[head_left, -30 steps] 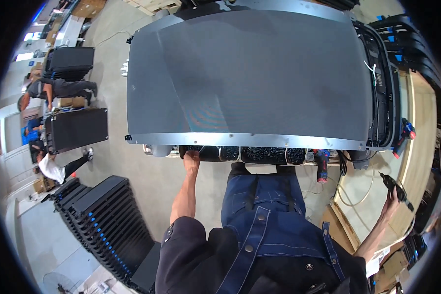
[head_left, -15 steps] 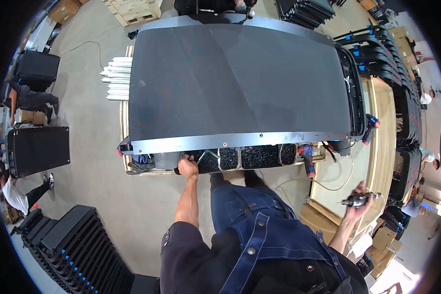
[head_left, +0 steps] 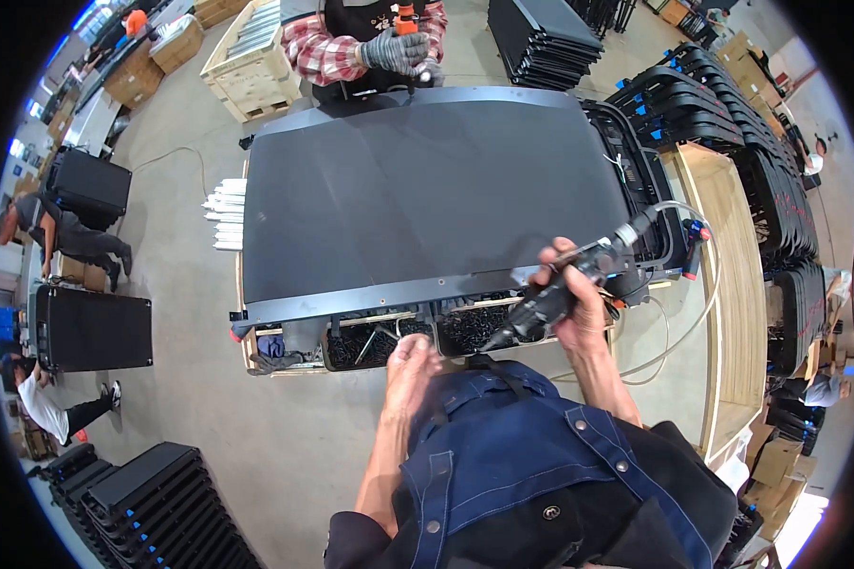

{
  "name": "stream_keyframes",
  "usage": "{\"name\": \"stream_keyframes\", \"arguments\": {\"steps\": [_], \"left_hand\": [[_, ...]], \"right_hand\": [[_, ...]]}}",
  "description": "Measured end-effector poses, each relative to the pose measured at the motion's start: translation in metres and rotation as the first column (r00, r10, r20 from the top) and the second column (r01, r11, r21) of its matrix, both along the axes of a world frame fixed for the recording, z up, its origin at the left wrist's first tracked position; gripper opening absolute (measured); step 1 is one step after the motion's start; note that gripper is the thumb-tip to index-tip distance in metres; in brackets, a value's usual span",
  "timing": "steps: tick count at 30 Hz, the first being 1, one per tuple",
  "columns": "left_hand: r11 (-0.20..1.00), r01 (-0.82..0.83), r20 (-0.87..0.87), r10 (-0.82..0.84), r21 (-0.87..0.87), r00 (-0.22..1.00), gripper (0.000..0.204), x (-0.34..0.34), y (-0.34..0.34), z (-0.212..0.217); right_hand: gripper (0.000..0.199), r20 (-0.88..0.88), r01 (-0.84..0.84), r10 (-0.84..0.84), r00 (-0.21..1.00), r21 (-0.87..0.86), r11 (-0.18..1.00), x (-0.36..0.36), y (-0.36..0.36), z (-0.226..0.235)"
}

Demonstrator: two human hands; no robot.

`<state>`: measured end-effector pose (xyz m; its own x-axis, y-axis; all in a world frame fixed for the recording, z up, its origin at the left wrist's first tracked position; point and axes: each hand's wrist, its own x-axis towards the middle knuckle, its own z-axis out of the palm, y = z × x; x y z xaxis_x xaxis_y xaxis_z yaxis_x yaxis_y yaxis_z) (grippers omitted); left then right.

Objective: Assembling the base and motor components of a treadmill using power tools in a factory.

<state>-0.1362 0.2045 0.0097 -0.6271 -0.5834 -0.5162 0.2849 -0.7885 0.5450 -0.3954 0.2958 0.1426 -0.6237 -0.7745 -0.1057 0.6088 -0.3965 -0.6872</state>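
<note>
My right hand [head_left: 584, 321] is wrapped round a dark air screwdriver [head_left: 543, 307], its hose at the upper right and its tip slanting down to the left. My left hand [head_left: 411, 365] is closed near the trays, fingertips pressed together; whatever they may pinch is too small to make out. In front lies a large black-topped panel [head_left: 417, 199] with a grey metal strip [head_left: 342, 301] along its near edge. Below that strip sit trays of black screws [head_left: 472, 329], and a metal T-shaped key [head_left: 378, 339] rests among the screws.
Across the panel, a co-worker's gloved hand [head_left: 394, 52] grips an orange-and-black driver [head_left: 405, 21]. White bars [head_left: 226, 213] jut out at the left. A wooden crate [head_left: 735, 313] stands at the right, near the looping air hose [head_left: 710, 294]. Stacked black panels [head_left: 152, 503] stand lower left.
My right hand has swung the air screwdriver from the far right to the panel's near edge. My left hand has come back out of the trays. The co-worker's arms now show across the panel.
</note>
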Motion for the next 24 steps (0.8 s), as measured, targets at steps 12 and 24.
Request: {"name": "stream_keyframes", "arguments": {"steps": [12, 24], "left_hand": [[0.987, -0.056, -0.305, 0.100, 0.148, 0.947, 0.024, -0.052, 0.048, 0.050], [0.891, 0.063, 0.213, 0.038, -0.451, 0.976, 0.017, -0.073, 0.021, 0.067]], "right_hand": [[0.042, 0.090, 0.000, 0.004, 0.996, -0.045, 0.999, -0.008, -0.007, -0.002], [0.046, 0.172, 0.181, -0.207, 0.963, 0.155, 0.971, 0.001, -0.004, -0.021]]}}
